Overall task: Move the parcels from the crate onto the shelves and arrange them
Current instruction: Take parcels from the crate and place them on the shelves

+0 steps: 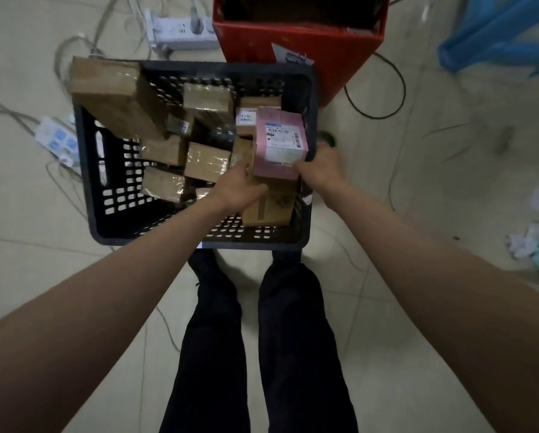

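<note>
Both hands reach into the black crate [87,170], the left hand [238,187] and right hand [319,170] gripping a pink parcel [277,142] between their curled fingers, brown parcels [207,162] just beyond them.

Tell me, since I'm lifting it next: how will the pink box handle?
The pink box looks stiff, with flat square faces, so it likely holds shape. Both hands, left and right, flank it, suggesting some bulk. Its smooth faces may slip.

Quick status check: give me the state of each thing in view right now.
Black crate: on floor, still holds parcels.
Pink parcel: held at both sides.
Left hand: grips pink parcel.
Right hand: grips pink parcel.
Long brown parcel: tilted on crate rim.
Red box: open.
</note>
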`<state>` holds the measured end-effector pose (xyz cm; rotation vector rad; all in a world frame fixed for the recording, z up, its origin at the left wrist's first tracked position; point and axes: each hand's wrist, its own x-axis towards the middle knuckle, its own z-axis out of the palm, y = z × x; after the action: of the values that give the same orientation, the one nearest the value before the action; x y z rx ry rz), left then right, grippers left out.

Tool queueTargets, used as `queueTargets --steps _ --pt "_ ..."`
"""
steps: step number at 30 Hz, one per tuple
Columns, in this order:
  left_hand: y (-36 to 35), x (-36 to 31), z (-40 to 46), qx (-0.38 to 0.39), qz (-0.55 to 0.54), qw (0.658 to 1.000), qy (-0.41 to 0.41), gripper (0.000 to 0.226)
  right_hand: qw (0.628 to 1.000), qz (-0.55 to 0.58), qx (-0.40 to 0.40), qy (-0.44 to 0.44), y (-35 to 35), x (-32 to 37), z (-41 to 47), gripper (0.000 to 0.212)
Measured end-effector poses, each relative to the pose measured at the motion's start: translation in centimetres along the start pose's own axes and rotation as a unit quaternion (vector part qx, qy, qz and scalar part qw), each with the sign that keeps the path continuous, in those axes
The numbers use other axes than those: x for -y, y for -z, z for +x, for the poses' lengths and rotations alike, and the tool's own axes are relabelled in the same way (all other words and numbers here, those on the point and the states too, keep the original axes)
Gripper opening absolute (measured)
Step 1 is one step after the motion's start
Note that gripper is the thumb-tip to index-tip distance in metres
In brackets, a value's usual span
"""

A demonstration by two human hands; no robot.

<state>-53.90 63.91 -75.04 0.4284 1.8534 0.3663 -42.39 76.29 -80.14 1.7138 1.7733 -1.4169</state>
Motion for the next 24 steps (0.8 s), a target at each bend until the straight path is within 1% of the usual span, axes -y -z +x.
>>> queueTargets --steps 2,5,8,11,13,15,17,19,21,24 --pt "-0.6 0.0 2.0 -0.02 -0.031 0.999 -0.01 0.051 1.0 -0.007 -0.008 0.021 -1.2 -0.1 0.6 0.05" --pt "-1.3 0.1 4.6 -0.034 -0.092 0.995 -0.011 0.05 0.996 -0.058 -0.041 0.052 -3.0 -0.8 1.2 0.046" --pt "-1.9 0.1 5.8 -0.032 -0.132 0.991 -0.011 0.054 0.996 -0.036 -0.058 0.061 -3.8 -1.2 0.6 0.048" --pt "-2.1 0.2 5.1 -0.061 -0.176 0.982 0.005 0.054 0.997 0.029 -0.057 0.045 -3.9 -0.6 -1.0 0.051" --pt "-1.7 1.0 3.6 -0.088 -0.207 0.974 0.035 0.048 0.995 0.083 -0.045 0.033 -3.6 0.0 -2.8 0.05" --pt "-0.7 2.2 1.6 -0.11 -0.237 0.963 0.058 0.041 0.988 0.151 -0.012 0.029 -3.2 0.2 -4.6 0.044" --pt "0.3 3.6 -0.9 -0.129 -0.264 0.954 0.065 0.031 0.974 0.223 0.027 0.012 -2.8 0.2 -6.9 0.033" --pt "0.8 4.3 -3.8 -0.132 -0.284 0.948 0.056 0.018 0.959 0.28 0.045 -0.015 -2.4 0.2 -9.2 0.021" --pt "1.1 4.6 -6.8 -0.121 -0.286 0.95 0.032 0.013 0.945 0.321 0.055 -0.031 -1.7 0.2 -11.7 0.013" --pt "1.5 3.6 -11.5 -0.105 -0.282 0.954 -0.012 0.015 0.929 0.356 0.091 -0.038 0.1 0.4 -15.3 0.018"
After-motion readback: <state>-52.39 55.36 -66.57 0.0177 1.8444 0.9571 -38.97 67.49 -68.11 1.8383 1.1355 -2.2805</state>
